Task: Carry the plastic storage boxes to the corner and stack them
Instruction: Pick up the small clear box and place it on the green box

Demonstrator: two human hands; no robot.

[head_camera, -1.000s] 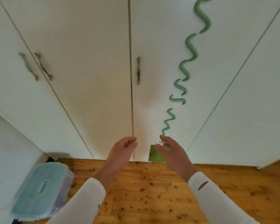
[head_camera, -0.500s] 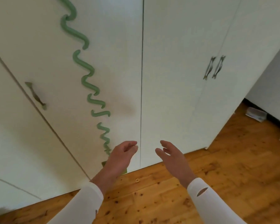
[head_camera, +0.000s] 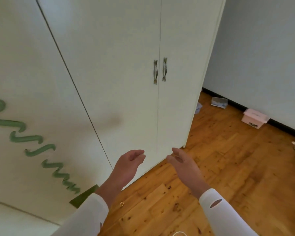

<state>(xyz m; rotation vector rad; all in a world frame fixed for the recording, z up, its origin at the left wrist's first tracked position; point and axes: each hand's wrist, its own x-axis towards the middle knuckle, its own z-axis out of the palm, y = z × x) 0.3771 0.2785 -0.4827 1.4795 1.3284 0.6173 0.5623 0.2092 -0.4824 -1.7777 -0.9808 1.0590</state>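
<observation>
Hemmed in ahead and to the left by the white wardrobe (head_camera: 126,48); past its corner edge, open wooden floor (head_camera: 228,167) running back to a black skirting board (head_camera: 237,103) under the grey wall. Held out empty over the floor and apart from each other: left hand (head_camera: 128,166) with fingers loosely curled, right hand (head_camera: 184,166) with fingers nearly straight, a small ring (head_camera: 121,204) and a green card (head_camera: 83,196) lying near the left sleeve. Far right against the skirting, a pink storage box (head_camera: 254,118), upright with its lid on, long side seemingly along the wall, and farther back a bluish box (head_camera: 219,102), tilted, both well apart from the hands.
</observation>
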